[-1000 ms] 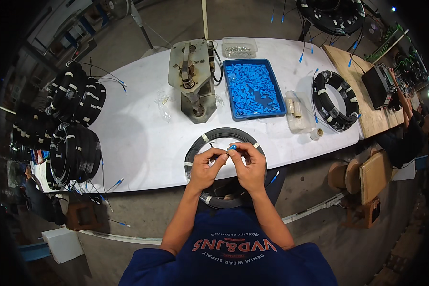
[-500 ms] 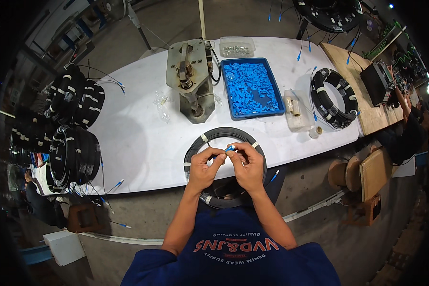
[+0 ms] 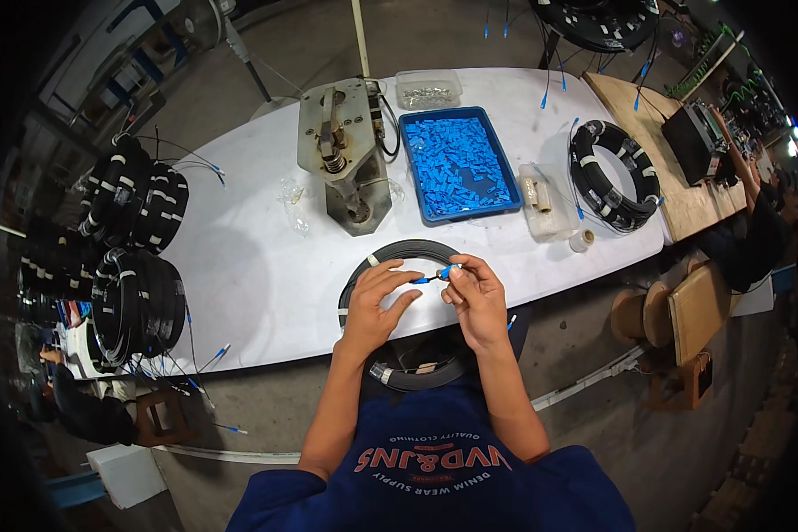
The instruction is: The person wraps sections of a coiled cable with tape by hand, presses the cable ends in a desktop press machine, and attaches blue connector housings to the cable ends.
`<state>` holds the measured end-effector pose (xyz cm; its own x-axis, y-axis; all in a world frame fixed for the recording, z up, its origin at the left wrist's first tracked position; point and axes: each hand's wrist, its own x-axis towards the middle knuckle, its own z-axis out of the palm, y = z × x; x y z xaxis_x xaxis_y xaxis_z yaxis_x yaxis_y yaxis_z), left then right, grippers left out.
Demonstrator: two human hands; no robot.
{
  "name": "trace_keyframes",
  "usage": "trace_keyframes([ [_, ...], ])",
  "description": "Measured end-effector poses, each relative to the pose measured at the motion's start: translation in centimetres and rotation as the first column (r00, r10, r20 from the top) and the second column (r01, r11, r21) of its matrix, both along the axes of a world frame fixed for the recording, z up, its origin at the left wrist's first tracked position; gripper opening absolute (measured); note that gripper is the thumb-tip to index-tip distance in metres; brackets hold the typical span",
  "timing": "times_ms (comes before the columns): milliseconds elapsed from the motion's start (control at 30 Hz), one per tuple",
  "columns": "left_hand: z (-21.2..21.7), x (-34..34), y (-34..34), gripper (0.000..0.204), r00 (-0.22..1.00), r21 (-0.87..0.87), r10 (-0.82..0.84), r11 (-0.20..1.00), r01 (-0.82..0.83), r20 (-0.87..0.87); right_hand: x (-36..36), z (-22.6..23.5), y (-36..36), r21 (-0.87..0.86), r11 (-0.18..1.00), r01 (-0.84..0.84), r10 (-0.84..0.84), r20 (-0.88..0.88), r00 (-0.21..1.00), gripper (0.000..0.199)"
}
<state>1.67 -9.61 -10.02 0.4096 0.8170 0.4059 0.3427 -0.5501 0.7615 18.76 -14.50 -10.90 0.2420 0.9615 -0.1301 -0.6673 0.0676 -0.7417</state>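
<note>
My right hand [image 3: 477, 306] pinches a blue fiber-optic connector [image 3: 449, 271] with a pale tip, between thumb and fingers. From it a short dark length of cable runs left to a blue sleeve [image 3: 420, 281]. Beside that sleeve is my left hand [image 3: 375, 304], its fingers stretched and its thumb apart from them. The fingertips are at the sleeve; whether they touch it I cannot tell. Below both hands lies a coil of black cable [image 3: 408, 250], bound with white tape, reaching over the table's front edge. Another blue-ended cable tip [image 3: 512, 323] shows beside my right wrist.
A metal press [image 3: 341, 151] stands beyond the coil, beside a blue tray [image 3: 516, 206] of small blue parts and a clear box [image 3: 429, 89]. At right are tape rolls [image 3: 582, 240] and another cable coil [image 3: 585, 182]; at left, stacked coils [image 3: 137, 297]. A co-worker's arm [image 3: 743, 168] shows far right.
My hands have drawn slightly apart. My left thumb has come away from its fingers, while my right hand has tilted the connector, bringing the blue sleeve and cable into sight.
</note>
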Motion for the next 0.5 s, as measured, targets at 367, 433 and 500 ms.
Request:
trace_keyframes([
  [367, -0.6, 1.0, 0.2, 0.012, 0.995, -0.17, -0.055, 0.983, 0.069, 0.082, 1.6, -2.4, -2.1, -0.031, 0.998, 0.054, -0.03, 0.52, 0.854, 0.025],
  [433, -0.5, 1.2, 0.2, 0.012, 0.995, -0.131, -0.078, 0.988, 0.087, 0.068, 2.0, -2.2, -2.4, -0.008, 0.998, 0.06, -0.043, 0.607, 0.793, 0.023],
  [500, -0.5, 1.2, 0.0, 0.012, 0.995, -0.141, -0.075, 0.987, 0.083, 0.062, 2.3, -1.7, -2.5, 0.024, 0.994, 0.104, -0.085, 0.768, 0.634, 0.019],
])
